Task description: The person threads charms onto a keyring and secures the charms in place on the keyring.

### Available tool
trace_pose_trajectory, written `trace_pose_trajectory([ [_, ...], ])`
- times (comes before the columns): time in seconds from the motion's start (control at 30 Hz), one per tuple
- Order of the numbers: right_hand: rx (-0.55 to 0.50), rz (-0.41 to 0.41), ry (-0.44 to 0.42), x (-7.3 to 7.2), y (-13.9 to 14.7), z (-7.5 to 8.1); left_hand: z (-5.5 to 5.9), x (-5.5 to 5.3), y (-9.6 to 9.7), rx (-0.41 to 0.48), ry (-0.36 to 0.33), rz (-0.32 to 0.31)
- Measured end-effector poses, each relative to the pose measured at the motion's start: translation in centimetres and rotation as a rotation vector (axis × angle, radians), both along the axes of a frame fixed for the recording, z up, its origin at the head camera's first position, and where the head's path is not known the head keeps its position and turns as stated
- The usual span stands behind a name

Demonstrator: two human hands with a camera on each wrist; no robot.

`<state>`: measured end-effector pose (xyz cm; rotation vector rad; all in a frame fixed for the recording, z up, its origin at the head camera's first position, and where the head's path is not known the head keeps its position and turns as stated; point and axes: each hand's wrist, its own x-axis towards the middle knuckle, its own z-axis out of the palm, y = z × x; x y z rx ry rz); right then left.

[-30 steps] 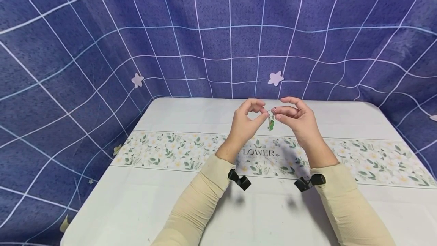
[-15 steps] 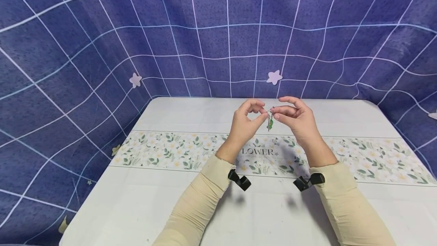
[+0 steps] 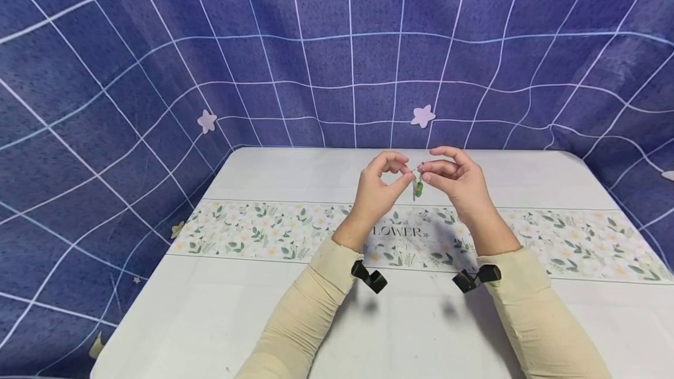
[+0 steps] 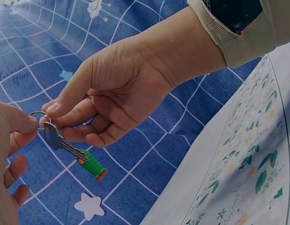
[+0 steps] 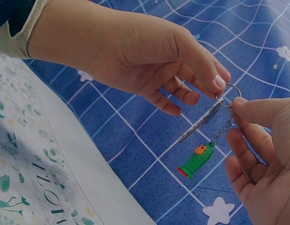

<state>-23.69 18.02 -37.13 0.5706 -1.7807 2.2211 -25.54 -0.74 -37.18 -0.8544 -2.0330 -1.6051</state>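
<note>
Both hands meet over the table, on either side of a thin metal key ring (image 5: 236, 88). With thumb and index finger, my left hand (image 3: 380, 183) pinches the ring beside the head of a key (image 4: 63, 144). My right hand (image 3: 460, 183) pinches the ring's other side, where a small chain (image 5: 224, 130) joins it. From that chain hangs a green, bumpy charm (image 5: 199, 160) with an orange patch and a red end. Key and charm dangle side by side below the fingers. The fingertips cover parts of the ring.
A white table (image 3: 237, 303) with a flowered printed band (image 3: 284, 231) lies beneath the hands. Behind and to the left hangs a blue grid-patterned cloth (image 3: 326, 63) with star shapes. Black camera mounts (image 3: 370, 277) sit on both sleeved wrists.
The hands stay nearly in place, both still pinching the ring. The green charm has swung and turned slightly beside the key. The head view has shifted a little.
</note>
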Motion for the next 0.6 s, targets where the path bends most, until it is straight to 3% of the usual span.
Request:
trace_pose_trajectory([
  [0.6, 0.016, -0.003, -0.003, -0.08, 0.16, -0.02, 0.07, 0.13, 0.1, -0.001, -0.003, -0.014],
])
